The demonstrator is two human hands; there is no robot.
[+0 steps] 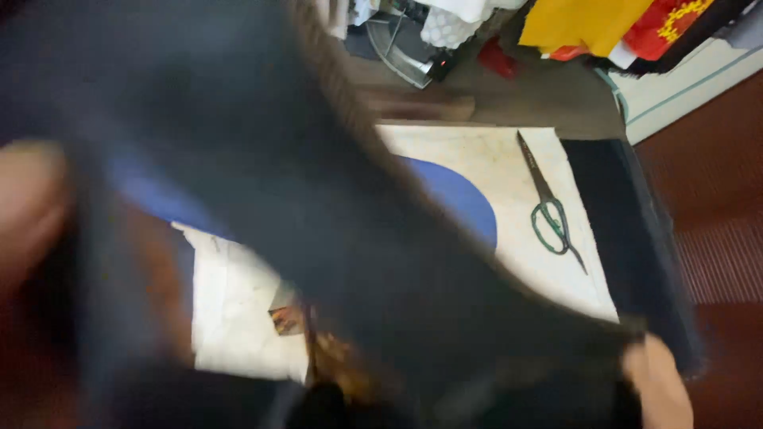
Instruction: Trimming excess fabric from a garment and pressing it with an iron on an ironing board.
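— What's the person got hold of there?

— A big dark cloth (318,199), navy or near black, lifted up close to the head camera so it blurs and covers most of the view. It runs from the far left down to the near right.

— And the hands?

— The left hand (28,206) is at the left edge, very blurred; it seems to be against the cloth's edge, but I cannot tell whether the fingers are closed on it. The right hand (660,385) shows at the near right corner, right at the cloth's lower edge, mostly hidden behind it, so I cannot tell its grip either.

— What's underneath?

— A pale, stained work board (509,171), with a blue curved piece (465,202) lying on it, half hidden by the cloth. To the right on the board lies a pair of scissors (548,210) with green handles, blades pointing far. Just right of the board lies a strip of dark fabric (628,238).

— Anything at the back?

— Yellow cloth (580,24) and red cloth (664,24) heaped at the far right, and a grey iron (405,52) beside them.
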